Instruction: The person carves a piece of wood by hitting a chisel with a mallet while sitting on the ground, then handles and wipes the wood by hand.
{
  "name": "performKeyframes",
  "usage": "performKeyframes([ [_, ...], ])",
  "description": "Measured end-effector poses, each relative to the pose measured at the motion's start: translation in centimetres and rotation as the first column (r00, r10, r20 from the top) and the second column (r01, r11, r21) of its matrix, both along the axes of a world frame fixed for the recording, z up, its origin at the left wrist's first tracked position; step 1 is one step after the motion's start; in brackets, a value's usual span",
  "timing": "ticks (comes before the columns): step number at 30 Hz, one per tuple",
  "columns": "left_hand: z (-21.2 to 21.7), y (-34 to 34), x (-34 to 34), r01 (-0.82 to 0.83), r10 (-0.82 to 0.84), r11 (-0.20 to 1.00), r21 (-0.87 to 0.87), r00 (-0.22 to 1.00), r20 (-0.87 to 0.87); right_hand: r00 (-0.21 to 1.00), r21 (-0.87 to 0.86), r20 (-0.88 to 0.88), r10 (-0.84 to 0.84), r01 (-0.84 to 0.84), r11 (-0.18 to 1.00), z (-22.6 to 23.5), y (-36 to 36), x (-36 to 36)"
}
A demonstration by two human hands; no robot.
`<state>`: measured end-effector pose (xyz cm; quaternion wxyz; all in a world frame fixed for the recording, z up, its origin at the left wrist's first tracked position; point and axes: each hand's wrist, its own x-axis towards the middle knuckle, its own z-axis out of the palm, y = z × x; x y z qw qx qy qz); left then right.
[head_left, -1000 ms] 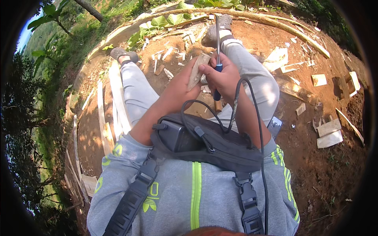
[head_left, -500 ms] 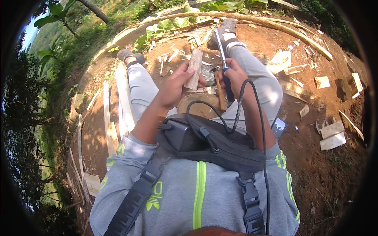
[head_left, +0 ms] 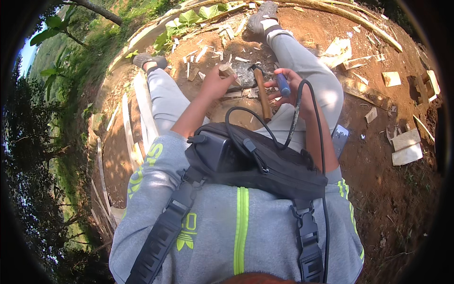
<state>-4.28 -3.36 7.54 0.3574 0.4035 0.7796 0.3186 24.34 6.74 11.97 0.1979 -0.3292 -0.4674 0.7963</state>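
Out in front of me, my left hand [head_left: 216, 83] is closed around a short piece of wood [head_left: 228, 70], now tilted so that its end shows. Opposite it, my right hand [head_left: 294, 86] grips a blue-handled tool [head_left: 283, 85], its handle end turned up toward me. The tool's metal blade is mostly hidden now and its exact kind is unclear. Between the hands a wooden-handled hammer [head_left: 263, 94] rests with its dark head against a grey stone [head_left: 243, 75]. Nearer to me, between my legs, stands a round wooden stump [head_left: 227, 112], partly covered by a black waist bag.
Wood chips [head_left: 201, 53] litter the brown soil between my feet. Long boards [head_left: 144, 104] lie beside my left leg, and cut blocks [head_left: 406, 147] lie at the right. A phone-like slab [head_left: 339, 137] is by my right thigh. A black cable [head_left: 313, 106] loops past my right forearm.
My left hand has tipped the piece of wood from upright to end-on. The right hand has swung the tool's handle upward, so its long blade no longer points up in view.
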Motion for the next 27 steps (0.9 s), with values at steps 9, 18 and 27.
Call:
performKeyframes([
  [9, -4.1, 1.1, -0.4, 0.129, -0.143, 0.989, -0.077, 0.964, -0.222, 0.880, 0.746, 0.372, -0.297, -0.092, 0.659, 1.6, 5.1, -3.4],
  [18, -1.4, 2.6, 0.3, 0.194, -0.388, 0.892, -0.408, 0.791, -0.473, 0.941, 0.188, -0.202, -0.272, 0.310, 0.932, 1.7, 9.2, -14.7],
  [27, -0.7, 2.8, 1.4, 0.093, -0.293, 0.894, -0.438, 0.861, -0.416, 0.899, 0.296, -0.105, -0.425, 0.436, 0.850, -0.6, 6.5, -17.1],
])
